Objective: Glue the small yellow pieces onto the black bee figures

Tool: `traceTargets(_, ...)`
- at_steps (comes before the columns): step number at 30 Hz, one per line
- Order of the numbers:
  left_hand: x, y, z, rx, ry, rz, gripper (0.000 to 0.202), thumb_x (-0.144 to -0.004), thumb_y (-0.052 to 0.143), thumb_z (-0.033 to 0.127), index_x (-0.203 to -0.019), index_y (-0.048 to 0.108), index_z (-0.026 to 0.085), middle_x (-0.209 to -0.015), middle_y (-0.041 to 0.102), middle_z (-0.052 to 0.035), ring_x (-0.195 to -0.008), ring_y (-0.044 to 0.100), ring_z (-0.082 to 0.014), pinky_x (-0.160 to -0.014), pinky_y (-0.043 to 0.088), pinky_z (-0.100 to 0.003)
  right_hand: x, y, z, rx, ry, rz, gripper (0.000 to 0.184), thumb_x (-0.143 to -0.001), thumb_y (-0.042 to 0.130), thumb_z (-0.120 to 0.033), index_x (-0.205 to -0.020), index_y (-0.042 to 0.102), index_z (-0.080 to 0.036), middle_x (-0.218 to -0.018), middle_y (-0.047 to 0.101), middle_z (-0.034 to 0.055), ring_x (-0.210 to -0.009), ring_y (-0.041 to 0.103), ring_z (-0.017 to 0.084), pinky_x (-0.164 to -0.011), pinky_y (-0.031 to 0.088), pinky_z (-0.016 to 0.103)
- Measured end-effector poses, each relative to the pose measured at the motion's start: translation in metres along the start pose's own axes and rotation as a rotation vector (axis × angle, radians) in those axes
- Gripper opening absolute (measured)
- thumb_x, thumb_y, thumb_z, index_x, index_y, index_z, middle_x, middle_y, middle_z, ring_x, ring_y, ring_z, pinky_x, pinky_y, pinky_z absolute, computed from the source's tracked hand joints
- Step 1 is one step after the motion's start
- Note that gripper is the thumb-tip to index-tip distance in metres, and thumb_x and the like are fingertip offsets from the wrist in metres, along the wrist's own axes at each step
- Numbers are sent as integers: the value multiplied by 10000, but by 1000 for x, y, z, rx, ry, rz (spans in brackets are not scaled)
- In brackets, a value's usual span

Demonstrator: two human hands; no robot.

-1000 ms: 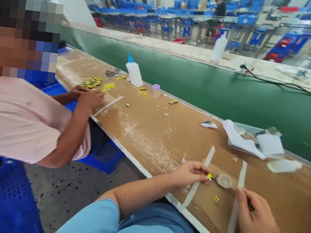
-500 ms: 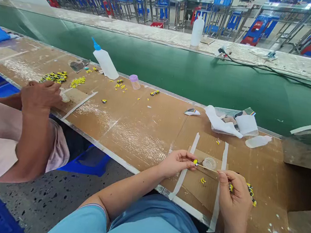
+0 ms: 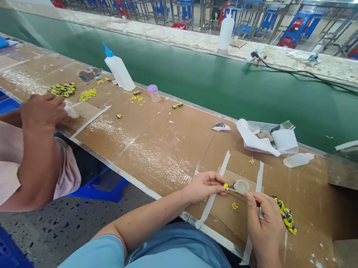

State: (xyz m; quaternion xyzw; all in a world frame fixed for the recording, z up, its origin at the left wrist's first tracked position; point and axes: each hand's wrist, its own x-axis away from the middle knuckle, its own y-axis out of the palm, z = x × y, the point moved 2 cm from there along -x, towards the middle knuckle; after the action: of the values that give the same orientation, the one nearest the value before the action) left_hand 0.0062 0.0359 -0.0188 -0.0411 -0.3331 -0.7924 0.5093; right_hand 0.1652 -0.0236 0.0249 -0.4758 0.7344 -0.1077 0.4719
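My left hand [image 3: 204, 186] pinches a small yellow and black piece [image 3: 225, 185] over the cardboard-covered bench [image 3: 164, 145]. My right hand [image 3: 261, 218] is closed on a thin stick [image 3: 239, 192] whose tip meets that piece. A small round clear dish [image 3: 242, 185] sits just behind the stick, on a cardboard square framed by strips of white tape [image 3: 216, 186]. A loose yellow piece [image 3: 234, 206] lies on the square, and a cluster of yellow and black pieces [image 3: 286, 214] lies to the right of my right hand.
A co-worker's hands [image 3: 43, 108] rest at the bench's left, by piles of yellow pieces [image 3: 63, 89]. A white squeeze bottle with a blue tip [image 3: 118, 70], a small lilac-capped jar [image 3: 154, 92], paper scraps [image 3: 256, 141] and a lying bottle [image 3: 298, 159] are behind. A green conveyor belt [image 3: 236, 89] runs beyond.
The view swung right and steadied. My right hand came in from the right with the stick, and its tip now touches the piece held by my left hand.
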Motion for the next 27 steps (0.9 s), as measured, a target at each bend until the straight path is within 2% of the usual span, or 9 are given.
traceTargets(5,0,0,0,4,17,7,504,-452,858,409,-798,639,116,-731,698,-20,-672,662,-116,-828,507,-314,2,1,-1,30,-66,-1,198,-908,500,-296,-828,652,-197,-774,653,31,-704,604,138,-655,455,263)
traceTargets(16,-2,-2,-3,-11,48,-36,478,-520,837,413,-853,654,123,-780,701,-36,-706,665,-128,-849,501,-329,0,-4,-1,30,-49,11,173,-912,489,-259,-811,618,-202,-762,641,23,-708,591,143,-659,444,269)
traceTargets(22,-1,-2,-1,-9,49,-40,479,-523,840,400,-874,662,126,-791,701,-39,-732,666,-138,-862,492,-335,-4,-17,10,124,-12,43,187,-917,475,-271,-806,603,-193,-756,640,28,-726,578,146,-657,427,263)
traceTargets(27,-1,-1,1,-9,51,-35,476,-513,841,409,-853,659,130,-767,700,-35,-722,662,-132,-850,491,-322,-4,-13,22,213,-42,-18,265,-932,435,-338,-807,617,-190,-769,639,47,-731,566,163,-672,415,289)
